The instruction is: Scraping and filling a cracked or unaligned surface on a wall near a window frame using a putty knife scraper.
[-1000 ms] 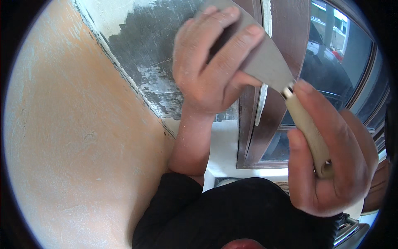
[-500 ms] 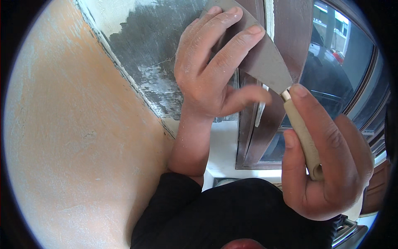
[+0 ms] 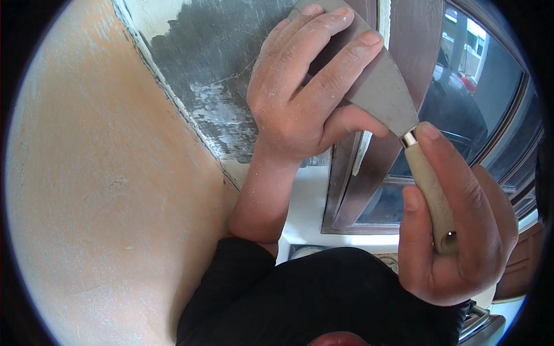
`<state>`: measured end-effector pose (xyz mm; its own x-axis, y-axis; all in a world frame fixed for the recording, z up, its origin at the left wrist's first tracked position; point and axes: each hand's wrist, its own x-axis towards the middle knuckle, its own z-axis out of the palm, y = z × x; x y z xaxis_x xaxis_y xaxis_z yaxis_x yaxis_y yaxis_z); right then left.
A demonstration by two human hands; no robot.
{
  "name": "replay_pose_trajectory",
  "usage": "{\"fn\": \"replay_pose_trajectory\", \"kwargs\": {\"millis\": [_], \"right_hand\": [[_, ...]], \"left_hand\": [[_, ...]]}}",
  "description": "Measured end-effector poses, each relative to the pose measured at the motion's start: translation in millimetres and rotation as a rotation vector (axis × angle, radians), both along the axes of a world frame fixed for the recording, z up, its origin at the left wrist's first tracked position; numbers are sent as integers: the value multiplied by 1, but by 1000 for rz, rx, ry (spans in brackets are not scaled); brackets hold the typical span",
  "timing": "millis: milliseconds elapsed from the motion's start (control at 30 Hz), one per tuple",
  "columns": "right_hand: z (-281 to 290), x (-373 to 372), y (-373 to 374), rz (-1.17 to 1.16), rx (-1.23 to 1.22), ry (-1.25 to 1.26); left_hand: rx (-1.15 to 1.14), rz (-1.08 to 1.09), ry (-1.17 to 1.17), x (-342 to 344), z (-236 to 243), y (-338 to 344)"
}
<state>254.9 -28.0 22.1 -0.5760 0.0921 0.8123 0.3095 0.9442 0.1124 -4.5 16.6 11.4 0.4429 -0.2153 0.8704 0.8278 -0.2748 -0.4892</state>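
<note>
A wide putty knife (image 3: 388, 95) slants across the upper middle, its flat grey blade pointing up and left toward the wall patch. My right hand (image 3: 476, 236) is closed around its beige handle (image 3: 428, 181), the index finger reaching along it to the metal collar. Dusty with white specks, my left hand (image 3: 303, 86) lays its fingers over the blade's face. Its thumb bends against the blade's lower edge near the collar, so the blade sits in its grip. The far end of the blade runs partly beneath the left fingers and up to the view's top edge.
An orange-tan wall surface (image 3: 115, 190) fills the left side. Beside it runs a rough pale edge, then a dark grey patch (image 3: 210, 49) with white streaks. On the right stand a brown frame (image 3: 412, 43) and glass panes (image 3: 461, 109).
My left thumb has swung in to the blade's lower edge. Both hands and the putty knife have shifted slightly right in the view.
</note>
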Motion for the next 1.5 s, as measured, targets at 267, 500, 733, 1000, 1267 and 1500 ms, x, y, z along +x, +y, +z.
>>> {"fn": "replay_pose_trajectory", "kwargs": {"millis": [267,500,733,1000,1267,1500], "right_hand": [[8,4,-3,-59,-24,-136],[17,6,-8,-83,-57,-172],[17,11,-5,-88,-63,-195],[11,-5,-2,-2,4,-3],[18,0,-3,-39,-51,-87],[12,8,-9,-61,-87,-118]], "left_hand": [[-130,107,-34,3,-3,-16],[84,-142,-45,11,5,-1],[37,-153,-53,12,1,-4],[-22,-25,6,-3,6,-4],[-29,21,-52,0,6,-8],[32,-136,-53,9,5,-3]]}}
